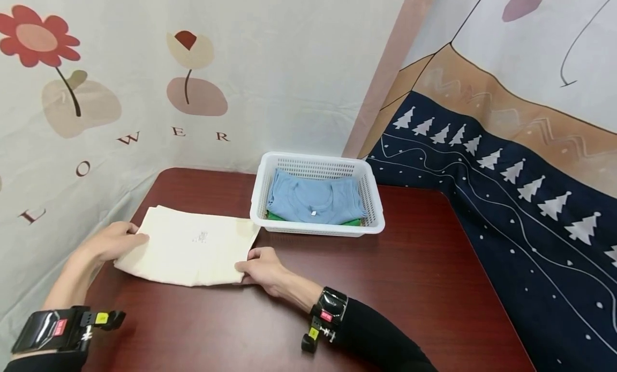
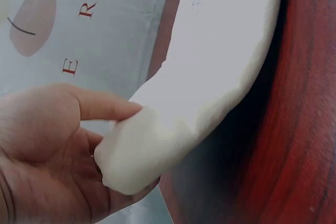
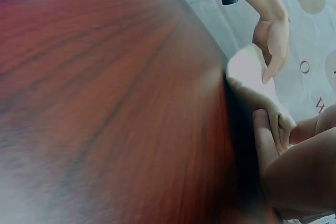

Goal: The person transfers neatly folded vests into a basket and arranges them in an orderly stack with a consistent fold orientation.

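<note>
A folded cream garment (image 1: 188, 246) with a small printed mark is held between both hands, in front of the basket's left side. My left hand (image 1: 114, 240) grips its left end, thumb on top and fingers beneath; the left wrist view shows that end of the garment (image 2: 142, 150) bending down over the fingers. My right hand (image 1: 264, 270) pinches the near right corner. In the right wrist view the folded layers of the garment (image 3: 283, 127) show between thumb and fingers. The garment hangs slightly above the table, with a dark shadow under its near edge.
A white plastic basket (image 1: 378, 200) stands at the table's back edge, holding a folded light blue T-shirt (image 1: 313, 198) on top of something green (image 1: 354, 222). The dark red wooden table (image 1: 385, 286) borders a printed curtain (image 1: 289, 67) behind and a navy tree-patterned cloth (image 1: 482, 200) at right.
</note>
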Available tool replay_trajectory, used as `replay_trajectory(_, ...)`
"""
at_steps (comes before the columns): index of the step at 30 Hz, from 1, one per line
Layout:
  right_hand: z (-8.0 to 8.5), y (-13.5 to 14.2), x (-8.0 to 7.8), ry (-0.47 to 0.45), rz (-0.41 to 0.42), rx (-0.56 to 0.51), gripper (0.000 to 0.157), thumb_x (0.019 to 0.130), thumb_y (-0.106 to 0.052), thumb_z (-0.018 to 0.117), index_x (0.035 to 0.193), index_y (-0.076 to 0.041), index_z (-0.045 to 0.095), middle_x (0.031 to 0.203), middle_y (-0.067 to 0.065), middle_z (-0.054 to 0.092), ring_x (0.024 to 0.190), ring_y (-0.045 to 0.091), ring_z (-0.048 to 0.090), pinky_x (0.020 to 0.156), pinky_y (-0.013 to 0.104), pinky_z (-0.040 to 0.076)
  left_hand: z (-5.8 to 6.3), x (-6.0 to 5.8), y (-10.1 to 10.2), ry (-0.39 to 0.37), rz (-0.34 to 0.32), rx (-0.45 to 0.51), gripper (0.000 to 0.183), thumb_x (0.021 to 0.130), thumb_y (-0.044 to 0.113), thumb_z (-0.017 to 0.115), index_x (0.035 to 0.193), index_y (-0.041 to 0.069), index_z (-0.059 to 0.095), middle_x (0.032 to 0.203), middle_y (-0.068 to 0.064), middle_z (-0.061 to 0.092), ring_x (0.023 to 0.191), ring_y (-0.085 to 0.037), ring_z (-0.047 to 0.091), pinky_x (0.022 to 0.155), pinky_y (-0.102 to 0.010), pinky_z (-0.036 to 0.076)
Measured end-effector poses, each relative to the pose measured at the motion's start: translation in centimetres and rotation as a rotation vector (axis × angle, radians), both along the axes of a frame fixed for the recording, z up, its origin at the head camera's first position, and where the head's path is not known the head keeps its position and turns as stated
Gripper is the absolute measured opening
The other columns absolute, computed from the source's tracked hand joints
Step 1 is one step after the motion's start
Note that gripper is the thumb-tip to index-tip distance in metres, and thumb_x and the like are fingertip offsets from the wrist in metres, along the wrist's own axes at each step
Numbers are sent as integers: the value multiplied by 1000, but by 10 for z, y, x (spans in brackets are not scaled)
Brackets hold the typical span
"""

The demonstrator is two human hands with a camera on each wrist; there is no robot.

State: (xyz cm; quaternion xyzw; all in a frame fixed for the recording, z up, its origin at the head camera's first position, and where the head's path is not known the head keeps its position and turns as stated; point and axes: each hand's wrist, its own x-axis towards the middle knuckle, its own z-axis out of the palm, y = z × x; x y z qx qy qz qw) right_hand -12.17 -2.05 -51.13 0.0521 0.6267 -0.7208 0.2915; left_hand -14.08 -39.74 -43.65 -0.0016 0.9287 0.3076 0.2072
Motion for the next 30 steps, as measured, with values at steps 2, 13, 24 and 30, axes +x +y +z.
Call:
replay_trajectory(2,0,4,4,3,2,20,17,94,4,77,95,-5,63,95,9,74,80,18,78,75,30,70,-2,6,1,-14,3,34,36,117,26,48,96,-2,58,83,-4,50,77,-14,47,68,-30,43)
replay_trajectory(13,2,43,21,19,78,64,16,92,5,78,88,-5,66,87,8,75,75,15,76,71,29,69,-24,25,4,-181,-34,320,23,112,18,58,92,6,57,79,4,56,72,-8,61,70,-29,59)
replay_trajectory(24,3,90,50,-16,148,41,12,96,4,77,104,3,68,98,13,83,88,20,80,80,35,72,-43,31,20,-283,-114,438,22,112,18,62,94,6,54,85,1,55,79,-10,65,76,-35,65)
replay_trajectory(30,2,118,62,-28,150,42,17,98,0,77,111,5,69,100,13,85,89,19,81,79,33,71,-50,30,36,-315,-155,489,42,112,17,66,86,-2,38,73,8,35,73,-7,56,71,-32,63)
